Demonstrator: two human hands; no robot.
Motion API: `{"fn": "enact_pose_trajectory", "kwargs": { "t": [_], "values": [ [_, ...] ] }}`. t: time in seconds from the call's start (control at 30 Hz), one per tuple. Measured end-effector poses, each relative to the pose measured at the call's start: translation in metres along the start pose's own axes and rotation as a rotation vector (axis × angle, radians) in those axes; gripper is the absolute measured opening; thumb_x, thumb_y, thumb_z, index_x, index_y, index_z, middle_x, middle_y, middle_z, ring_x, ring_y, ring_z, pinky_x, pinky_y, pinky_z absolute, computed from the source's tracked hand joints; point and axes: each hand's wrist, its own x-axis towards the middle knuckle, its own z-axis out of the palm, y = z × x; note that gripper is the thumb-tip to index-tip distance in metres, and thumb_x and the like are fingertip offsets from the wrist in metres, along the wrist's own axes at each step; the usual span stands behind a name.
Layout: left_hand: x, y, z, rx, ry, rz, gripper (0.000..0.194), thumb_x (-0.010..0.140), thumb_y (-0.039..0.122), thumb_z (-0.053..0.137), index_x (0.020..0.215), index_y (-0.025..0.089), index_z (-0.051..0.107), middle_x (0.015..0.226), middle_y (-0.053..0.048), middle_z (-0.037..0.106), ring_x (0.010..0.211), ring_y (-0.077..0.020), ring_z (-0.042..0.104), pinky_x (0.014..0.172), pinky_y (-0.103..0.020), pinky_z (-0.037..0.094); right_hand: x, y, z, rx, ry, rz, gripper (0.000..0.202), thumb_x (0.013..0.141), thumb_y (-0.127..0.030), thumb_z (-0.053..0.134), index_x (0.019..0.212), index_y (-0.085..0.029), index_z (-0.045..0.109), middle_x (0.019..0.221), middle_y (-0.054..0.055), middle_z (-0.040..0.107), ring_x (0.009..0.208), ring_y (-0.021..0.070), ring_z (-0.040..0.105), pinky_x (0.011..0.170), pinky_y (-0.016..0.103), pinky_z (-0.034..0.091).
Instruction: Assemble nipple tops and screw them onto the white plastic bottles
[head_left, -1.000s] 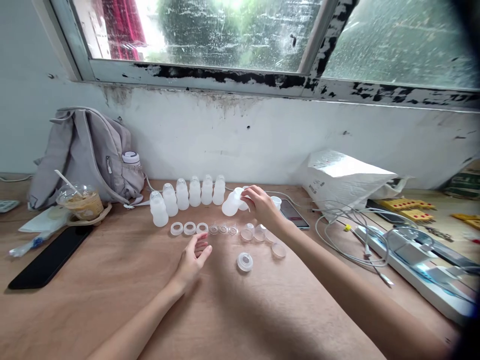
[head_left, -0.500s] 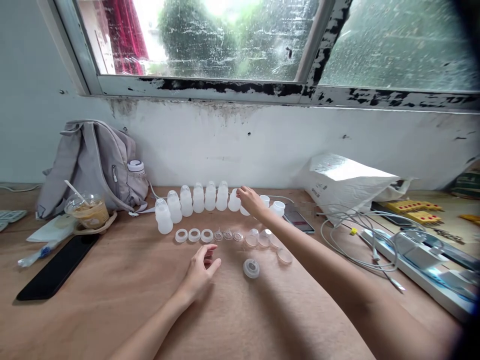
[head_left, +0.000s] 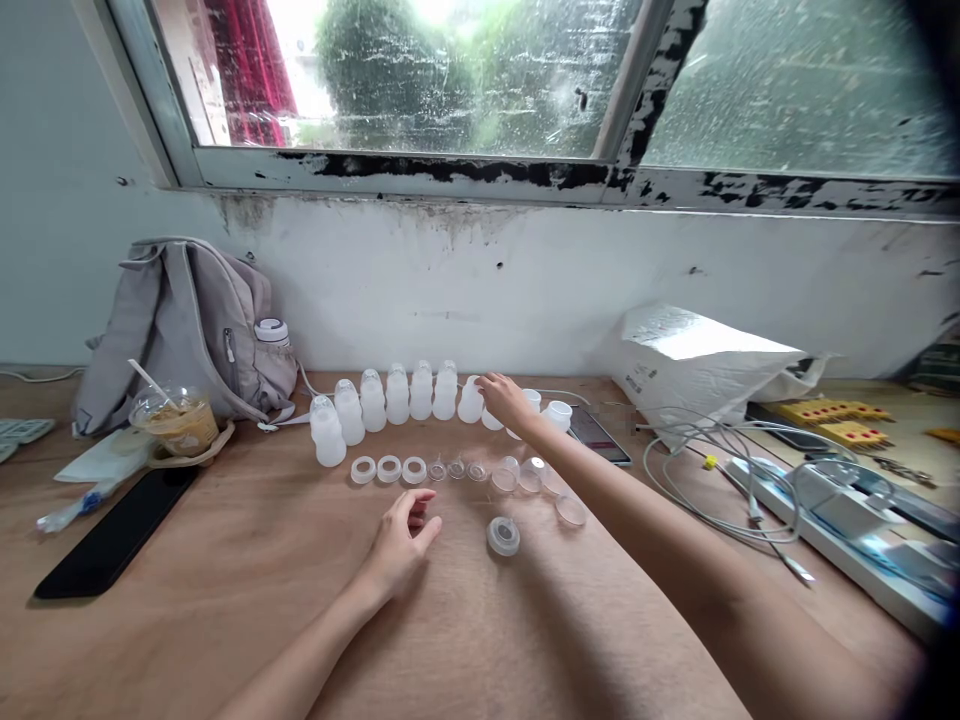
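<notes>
My right hand (head_left: 510,402) reaches to the back row, its fingertips closed at the top edge of a frosted white baby bottle (head_left: 470,402) that stands upright without a cap. My left hand (head_left: 405,535) hovers low over the table, holding nothing, thumb and fingers apart in a loose curve. To the left of the gripped bottle stand several bottles with clear caps (head_left: 397,395). Near my left hand lie white collar rings (head_left: 388,469) and small clear nipples (head_left: 456,468). Clear domed caps (head_left: 505,477) sit near my right forearm. A ring with a nipple in it (head_left: 503,537) lies in front.
At the left are a grey backpack (head_left: 180,320), an iced drink cup (head_left: 184,425) and a black phone-like slab (head_left: 116,535). At the right are a white bag (head_left: 690,360), coiled cables (head_left: 697,490) and a power strip (head_left: 840,540). A clear disc (head_left: 571,511) lies beside my right forearm.
Hardly anything differs. The view has shifted very slightly; my right hand stays at the same bottle and my left hand stays in place.
</notes>
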Motion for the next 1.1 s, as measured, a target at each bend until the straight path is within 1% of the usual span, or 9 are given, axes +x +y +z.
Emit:
{"fn": "enact_pose_trajectory", "kwargs": {
  "t": [0.13,0.27,0.37,0.43,0.5,0.67,0.83,1.0,1.1],
  "values": [
    [0.001,0.001,0.000,-0.014,0.011,-0.004,0.027,0.074,0.025,0.056,0.100,0.018,0.058,0.103,-0.009,0.060,0.093,-0.0195,0.056,0.078,-0.031,0.048,-0.004,-0.005,-0.010,0.026,0.039,0.018,0.020,0.086,-0.013,0.043,0.098,-0.014,0.058,0.094,0.011,0.062,0.088,0.0220,0.055,0.076,0.030,0.037],
    [0.001,0.002,-0.001,-0.021,0.012,-0.011,0.028,0.074,0.026,0.055,0.100,0.017,0.057,0.103,-0.009,0.060,0.091,-0.0189,0.057,0.078,-0.030,0.048,-0.024,-0.025,-0.030,0.067,0.115,0.055,0.024,0.092,-0.023,0.034,0.102,-0.015,0.055,0.099,0.010,0.061,0.093,0.0213,0.054,0.077,0.029,0.037],
    [0.000,0.002,0.000,-0.015,0.016,-0.014,0.027,0.075,0.025,0.054,0.101,0.017,0.057,0.101,-0.009,0.060,0.089,-0.0184,0.057,0.078,-0.031,0.048,-0.058,-0.046,-0.045,0.114,0.104,0.082,0.028,0.093,-0.031,0.031,0.091,-0.017,0.055,0.086,0.007,0.063,0.073,0.0175,0.057,0.061,0.025,0.038],
    [0.000,0.002,0.000,-0.001,0.015,-0.008,0.027,0.075,0.025,0.054,0.100,0.017,0.057,0.099,-0.008,0.060,0.088,-0.0181,0.057,0.078,-0.031,0.048,-0.087,-0.057,-0.053,0.219,-0.050,0.142,0.029,0.090,-0.040,0.035,0.082,-0.019,0.053,0.070,0.003,0.062,0.058,0.0157,0.056,0.051,0.024,0.034],
    [0.000,0.003,0.000,0.018,0.013,-0.002,0.025,0.075,0.024,0.053,0.100,0.017,0.057,0.099,-0.008,0.060,0.088,-0.0179,0.057,0.078,-0.031,0.048,-0.118,-0.062,-0.057,0.281,-0.172,0.171,0.028,0.084,-0.047,0.043,0.083,-0.021,0.052,0.066,0.001,0.061,0.056,0.0163,0.056,0.049,0.023,0.031],
    [-0.002,0.006,0.000,0.081,-0.002,0.034,0.023,0.077,0.023,0.052,0.099,0.019,0.057,0.100,-0.007,0.059,0.090,-0.0184,0.056,0.078,-0.031,0.048,-0.172,-0.066,-0.059,0.423,-0.363,0.141,0.019,0.079,-0.037,0.051,0.089,-0.021,0.050,0.067,0.002,0.061,0.058,0.0170,0.056,0.053,0.025,0.035],
    [-0.006,0.013,-0.002,0.167,-0.064,0.125,0.026,0.077,0.023,0.052,0.102,0.021,0.055,0.102,-0.006,0.058,0.092,-0.0188,0.055,0.078,-0.031,0.047,-0.175,-0.084,-0.051,0.653,-0.292,0.127,0.007,0.080,-0.023,0.047,0.085,-0.019,0.048,0.067,0.002,0.060,0.057,0.0144,0.055,0.052,0.024,0.038],
    [-0.009,0.022,-0.008,0.241,-0.185,0.259,0.041,0.073,0.025,0.058,0.113,0.021,0.049,0.110,-0.007,0.055,0.095,-0.0193,0.053,0.081,-0.031,0.046,-0.163,-0.114,-0.039,0.842,-0.105,-0.006,0.018,0.066,-0.010,0.055,0.080,-0.019,0.048,0.062,-0.002,0.056,0.052,0.0104,0.049,0.047,0.019,0.036],
    [-0.007,0.027,-0.016,0.263,-0.244,0.268,0.039,0.074,0.023,0.055,0.112,0.021,0.049,0.105,-0.006,0.057,0.089,-0.0180,0.055,0.079,-0.030,0.046,-0.153,-0.126,-0.030,0.938,-0.050,-0.047,0.015,0.066,-0.010,0.056,0.075,-0.019,0.048,0.065,-0.001,0.058,0.052,0.0095,0.049,0.048,0.019,0.037]
  ]
}}
